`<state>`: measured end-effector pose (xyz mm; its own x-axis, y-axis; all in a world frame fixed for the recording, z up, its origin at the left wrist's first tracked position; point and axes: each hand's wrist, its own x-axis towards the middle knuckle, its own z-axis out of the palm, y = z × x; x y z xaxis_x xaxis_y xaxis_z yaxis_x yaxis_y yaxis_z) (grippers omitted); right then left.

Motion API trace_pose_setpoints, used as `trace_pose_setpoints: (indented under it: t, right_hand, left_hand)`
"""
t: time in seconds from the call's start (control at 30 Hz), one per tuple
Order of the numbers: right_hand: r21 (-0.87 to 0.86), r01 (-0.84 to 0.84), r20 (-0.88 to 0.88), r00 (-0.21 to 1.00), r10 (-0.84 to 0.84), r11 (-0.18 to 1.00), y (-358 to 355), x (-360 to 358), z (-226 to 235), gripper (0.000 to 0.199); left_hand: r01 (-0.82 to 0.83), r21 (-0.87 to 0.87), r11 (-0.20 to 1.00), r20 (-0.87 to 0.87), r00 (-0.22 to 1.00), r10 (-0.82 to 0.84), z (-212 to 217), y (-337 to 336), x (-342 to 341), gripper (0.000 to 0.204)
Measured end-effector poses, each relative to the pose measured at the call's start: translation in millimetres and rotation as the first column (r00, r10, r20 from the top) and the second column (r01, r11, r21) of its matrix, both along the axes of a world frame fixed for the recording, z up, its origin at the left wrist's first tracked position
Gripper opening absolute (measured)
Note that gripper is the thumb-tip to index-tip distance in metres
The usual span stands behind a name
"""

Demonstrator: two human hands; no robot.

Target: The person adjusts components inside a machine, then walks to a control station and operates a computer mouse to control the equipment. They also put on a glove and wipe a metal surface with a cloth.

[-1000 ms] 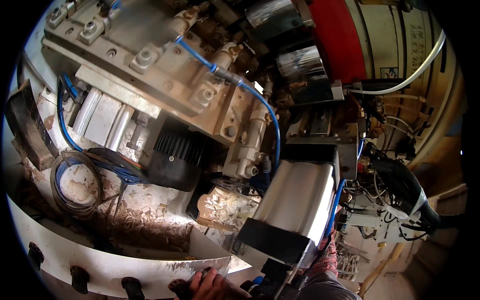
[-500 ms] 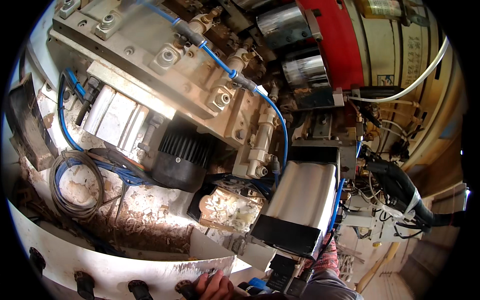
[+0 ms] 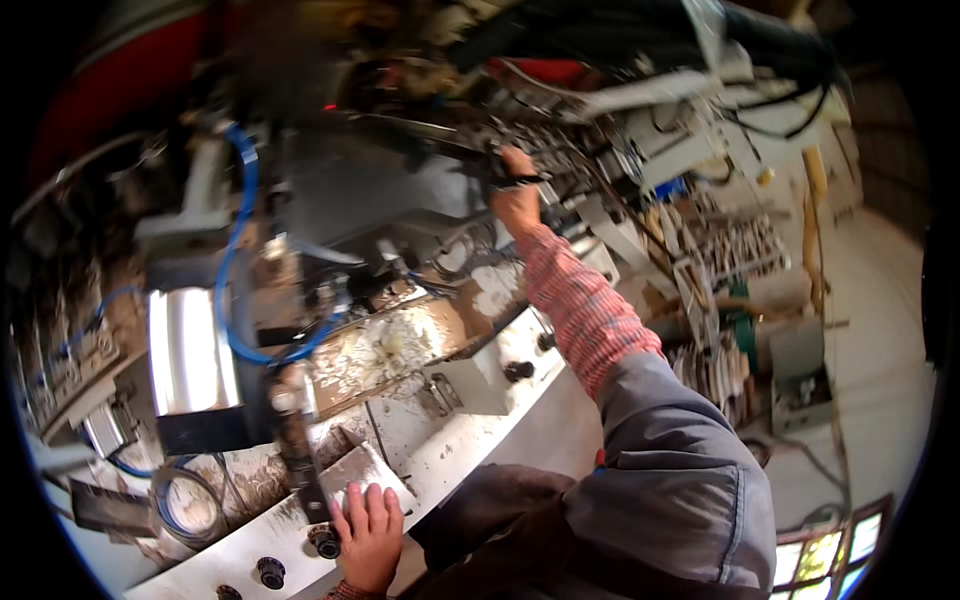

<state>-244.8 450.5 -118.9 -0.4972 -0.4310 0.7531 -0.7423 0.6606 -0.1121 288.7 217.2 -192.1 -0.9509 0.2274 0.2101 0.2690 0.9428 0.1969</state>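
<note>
The right hand (image 3: 517, 192) is stretched far up into the machine, its fingers (image 3: 503, 170) curled shut around a dark handle (image 3: 520, 181) (lever or knob, the blur hides which). The left hand (image 3: 367, 535) lies flat and open on the white frame (image 3: 450, 455), fingers spread, gripping nothing, just beside a black knob (image 3: 323, 541) at its edge.

Risks, as I judge them: the red checked sleeve (image 3: 580, 310) runs close over brackets and hoses, and loose cloth could catch on them. The reach is long, so if the handle gave way suddenly the body's weight would fall on the left palm, which rests on a dusty, chalk-caked surface that looks slippery.

Round about it is hard metal: a bright ribbed cylinder (image 3: 190, 350) at the left, a glossy blue hose (image 3: 235, 260) looping past it, and painted steel plates crusted with pale grit. A grey jacket (image 3: 670, 470) covers the upper arm.
</note>
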Motion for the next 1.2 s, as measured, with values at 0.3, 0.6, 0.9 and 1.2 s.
trace_pose_setpoints:
  t: [0.3,0.6,0.9,1.2]
  right_hand:
    - [-0.184,-0.028,-0.074,0.997,0.015,0.982,-13.7,1.2,-7.3,0.043]
    - [-0.27,0.071,0.18,0.983,-0.022,0.96,-1.4,32.0,12.0,0.03]
    - [-0.406,-0.281,0.724,0.482,0.494,0.87,224.0,298.4,10.7,0.034]
    - [0.25,0.467,0.956,0.022,-0.294,0.848,739.1,622.9,-139.2,0.038]
  left_hand:
    - [-0.069,-0.068,0.995,0.015,0.997,0.07,9.3,21.3,4.0,0.034]
    - [-0.114,-0.171,0.979,0.105,0.986,0.133,3.5,41.4,11.8,0.058]
    - [-0.303,-0.351,0.886,0.262,0.877,0.403,48.3,95.0,22.8,0.08]
    - [0.282,-0.025,0.959,-0.068,0.957,-0.283,98.7,436.2,-171.8,0.062]
